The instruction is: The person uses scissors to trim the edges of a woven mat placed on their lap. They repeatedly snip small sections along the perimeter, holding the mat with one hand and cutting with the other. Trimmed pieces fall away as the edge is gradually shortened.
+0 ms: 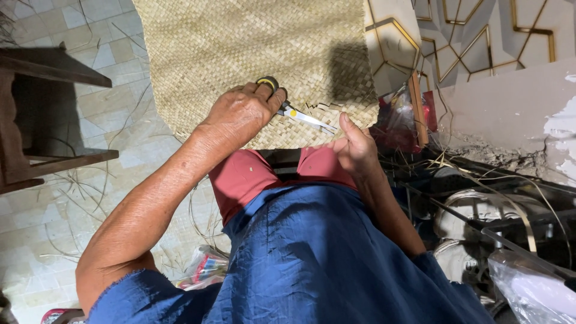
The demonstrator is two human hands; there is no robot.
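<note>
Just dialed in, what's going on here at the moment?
A person in a blue top and red shorts is working on a woven straw mat that lies over their lap. The left hand holds a pair of scissors, blades open at the mat's near edge. The right hand pinches that edge just beside the blades. Loose straw strands lie on the tiled floor, near a dark wooden stool.

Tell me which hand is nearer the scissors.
Left. The left hand holds the scissors by the handles, fingers through the loops. The right hand pinches the woven mat's edge just beside the blade tips.
</note>
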